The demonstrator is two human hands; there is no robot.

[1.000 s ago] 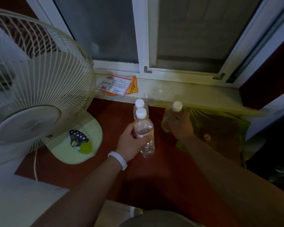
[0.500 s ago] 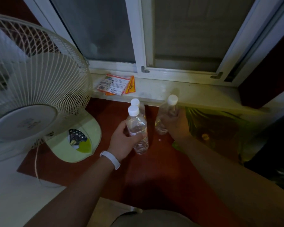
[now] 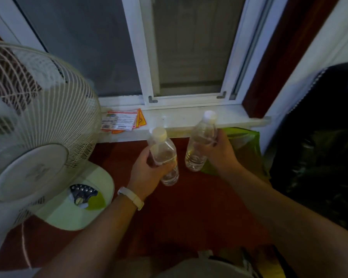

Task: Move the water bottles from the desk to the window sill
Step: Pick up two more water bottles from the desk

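Observation:
My left hand point(image 3: 147, 173) grips a clear water bottle point(image 3: 165, 155) with a white cap, held upright above the red desk point(image 3: 189, 207). My right hand point(image 3: 219, 153) grips a second clear, white-capped bottle point(image 3: 201, 137), tilted slightly, with its cap level with the front edge of the white window sill point(image 3: 181, 117). Both bottles are just in front of the sill and not on it. No other bottle shows.
A white fan point(image 3: 38, 121) with a pale green base fills the left of the desk. Printed cards point(image 3: 121, 122) lie on the sill's left part. A green plastic bag point(image 3: 243, 145) sits under the sill at the right, beside dark cloth point(image 3: 319, 147).
Both hands have risen with their bottles toward the sill. The second white cap seen behind the left bottle is no longer visible.

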